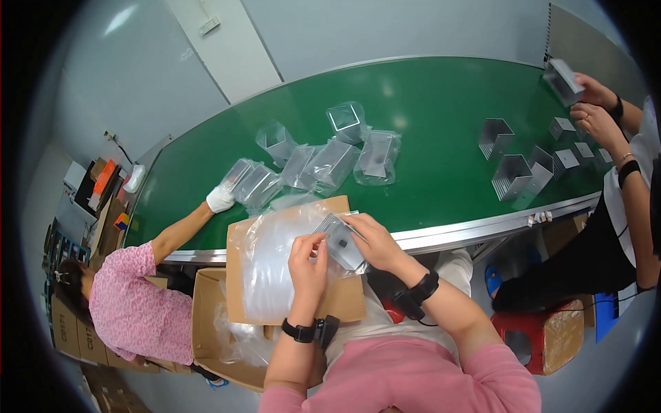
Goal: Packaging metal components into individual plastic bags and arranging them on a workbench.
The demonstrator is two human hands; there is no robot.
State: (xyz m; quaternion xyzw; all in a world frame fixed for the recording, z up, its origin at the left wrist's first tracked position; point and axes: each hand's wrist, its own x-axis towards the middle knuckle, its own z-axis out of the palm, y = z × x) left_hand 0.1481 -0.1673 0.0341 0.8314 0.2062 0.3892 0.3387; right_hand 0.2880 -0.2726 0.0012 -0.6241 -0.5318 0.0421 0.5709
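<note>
Right under the camera, both hands grip a bagged metal part [342, 242]: left hand [308, 258] pinches its near-left edge, right hand [375, 241] clasps the far-right side. Its long axis slants between them, over the bag stack [272, 265] on cardboard [344, 299] at the bench [427, 138] edge.

clear bagged parts [323, 162] mid green belt | bag stack [272, 265] (on cardboard) nr hands

Bagged parts [323, 162] lie on the table [427, 124], behind the cardboard sheet [344, 299].
</note>
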